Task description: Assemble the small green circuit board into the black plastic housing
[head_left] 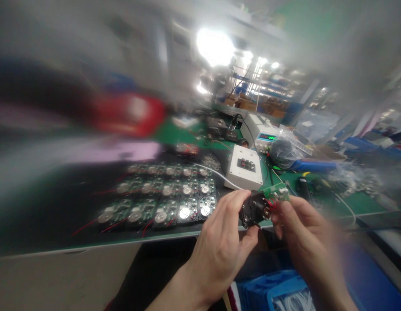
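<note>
My left hand (219,235) is closed around a black housing (254,207) with screws at its corners and a round metal part on its right side. With its fingers pinched together, my right hand (300,224) grips a small green circuit board (278,192) that carries white connectors. Red wires (271,203) run between the board and the housing. Both things are held up over the front edge of the bench. On the dark mat to the left lie rows of circuit board assemblies (184,211), each with a round metal disc, some with red wires trailing.
Behind my hands stands a white box (244,166) with a small panel. A power supply (261,134) with a lit green display is farther back. Plastic bags (287,147) lie to the right. A blue bin (271,289) with white pieces sits below the bench (90,249).
</note>
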Demonstrator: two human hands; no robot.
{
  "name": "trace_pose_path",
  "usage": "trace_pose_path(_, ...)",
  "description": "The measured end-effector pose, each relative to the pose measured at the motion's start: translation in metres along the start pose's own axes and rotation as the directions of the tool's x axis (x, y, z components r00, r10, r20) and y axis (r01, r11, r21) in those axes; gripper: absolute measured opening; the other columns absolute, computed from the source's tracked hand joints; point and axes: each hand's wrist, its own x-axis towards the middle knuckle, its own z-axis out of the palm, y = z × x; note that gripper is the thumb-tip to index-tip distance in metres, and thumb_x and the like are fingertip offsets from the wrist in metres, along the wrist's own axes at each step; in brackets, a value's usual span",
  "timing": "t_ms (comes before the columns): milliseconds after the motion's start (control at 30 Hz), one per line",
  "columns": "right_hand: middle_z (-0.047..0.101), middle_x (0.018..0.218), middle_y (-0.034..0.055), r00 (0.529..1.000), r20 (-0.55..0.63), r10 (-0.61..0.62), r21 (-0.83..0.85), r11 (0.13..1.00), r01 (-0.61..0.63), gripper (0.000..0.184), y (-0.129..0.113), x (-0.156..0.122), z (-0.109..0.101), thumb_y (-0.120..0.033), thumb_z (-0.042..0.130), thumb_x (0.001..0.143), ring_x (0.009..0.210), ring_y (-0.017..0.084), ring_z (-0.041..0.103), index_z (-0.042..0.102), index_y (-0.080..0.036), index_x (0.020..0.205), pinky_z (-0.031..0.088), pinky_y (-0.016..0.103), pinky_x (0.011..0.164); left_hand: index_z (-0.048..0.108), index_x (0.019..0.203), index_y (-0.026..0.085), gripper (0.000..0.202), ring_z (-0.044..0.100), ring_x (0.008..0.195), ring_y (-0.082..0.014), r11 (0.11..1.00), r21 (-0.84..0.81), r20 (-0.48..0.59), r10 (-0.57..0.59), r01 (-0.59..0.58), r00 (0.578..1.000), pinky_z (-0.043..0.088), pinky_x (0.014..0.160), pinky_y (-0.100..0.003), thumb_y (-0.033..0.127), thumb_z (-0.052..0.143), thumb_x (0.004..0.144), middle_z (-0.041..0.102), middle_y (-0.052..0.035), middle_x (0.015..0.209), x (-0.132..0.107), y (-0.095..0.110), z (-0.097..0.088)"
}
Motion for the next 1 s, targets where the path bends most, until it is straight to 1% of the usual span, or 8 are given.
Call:
trace_pose_path(167,0.06,0.08,0.005,0.999,-0.009,0.052,0.135,0.99,-0.05,0.029,-0.004,0.0,0.009,-0.045,0.074,0.1,0.064,0.012,0.051,0.07,-0.017,0.105,0.043,0.019,0.057,0.045,0.147,0.018,0.061,0.056,0.135,-0.0138,0.999,-0.04,0.006,-0.028,0.028,1.0,0.039,0.123,-0.023,0.01,0.068,0.091,0.061,-0.0056,0.142,-0.002,-0.002,-0.006)
trace_pose_path(300,0.065,0.094,0.0106,0.991,-0.029,0.13,0.249,0.961,-0.119,0.032,-0.008,0.0,0.017,-0.045,0.081,0.094,0.071,0.015,0.056,0.074,-0.016,0.101,0.047,0.02,0.058,0.047,0.145,0.021,0.062,0.06,0.131,-0.0118,0.993,-0.085,0.029,-0.084,0.086,0.996,0.042,0.118,-0.02,0.013,0.071,0.089,0.063,-0.0028,0.139,-0.002,-0.002,-0.012)
trace_pose_path(533,0.062,0.083,0.0083,0.99,-0.011,0.14,0.272,0.953,-0.132,0.033,-0.008,-0.002,0.021,-0.045,0.081,0.094,0.067,0.013,0.05,0.073,-0.014,0.096,0.044,0.019,0.055,0.048,0.144,0.024,0.061,0.061,0.129,-0.0114,0.981,-0.124,0.066,-0.139,0.147,0.988,0.044,0.115,-0.02,0.013,0.072,0.088,0.063,-0.0007,0.139,-0.001,-0.004,-0.015)
trace_pose_path(667,0.062,0.085,0.0086,0.988,-0.008,0.155,0.254,0.956,-0.148,0.033,-0.005,-0.002,0.02,-0.046,0.08,0.094,0.067,0.014,0.051,0.072,-0.014,0.097,0.044,0.02,0.055,0.047,0.144,0.026,0.062,0.061,0.128,-0.0111,0.975,-0.136,0.083,-0.165,0.176,0.983,0.044,0.115,-0.02,0.015,0.073,0.089,0.063,0.0006,0.14,-0.002,-0.006,-0.013)
trace_pose_path(767,0.059,0.077,0.0044,0.995,-0.02,0.097,0.145,0.985,-0.093,0.032,-0.004,-0.002,0.016,-0.048,0.075,0.098,0.064,0.013,0.049,0.071,-0.016,0.094,0.043,0.02,0.056,0.046,0.145,0.027,0.061,0.061,0.128,-0.011,0.971,-0.151,0.104,-0.17,0.184,0.98,0.045,0.114,-0.02,0.018,0.074,0.091,0.063,0.0012,0.14,-0.003,-0.006,-0.015)
trace_pose_path(867,0.055,0.068,0.0002,0.997,-0.044,-0.056,-0.187,0.981,0.047,0.03,-0.005,-0.001,0.01,-0.047,0.069,0.103,0.061,0.012,0.05,0.07,-0.02,0.09,0.044,0.019,0.06,0.045,0.146,0.027,0.06,0.059,0.131,-0.0123,0.966,-0.183,0.133,-0.157,0.18,0.979,0.044,0.117,-0.022,0.021,0.073,0.093,0.061,0.0003,0.143,-0.002,-0.008,-0.018)
trace_pose_path(933,0.064,0.077,0.0007,0.986,-0.061,-0.156,-0.358,0.925,0.124,0.022,-0.005,0.0,0.008,-0.044,0.069,0.103,0.067,0.013,0.058,0.074,-0.023,0.099,0.049,0.017,0.064,0.045,0.147,0.027,0.06,0.059,0.133,-0.0134,0.958,-0.224,0.143,-0.15,0.179,0.978,0.044,0.118,-0.024,0.022,0.073,0.094,0.061,-0.0006,0.144,-0.001,-0.01,-0.018)
trace_pose_path(1000,0.071,0.101,0.0024,0.981,-0.045,-0.186,-0.353,0.922,0.159,0.021,-0.002,0.001,0.007,-0.042,0.071,0.102,0.086,0.016,0.067,0.075,-0.026,0.114,0.054,0.015,0.074,0.043,0.148,0.028,0.062,0.059,0.134,-0.0149,0.938,-0.287,0.15,-0.156,0.194,0.976,0.045,0.12,-0.027,0.023,0.073,0.094,0.06,-0.0017,0.145,-0.001,-0.013,-0.017)
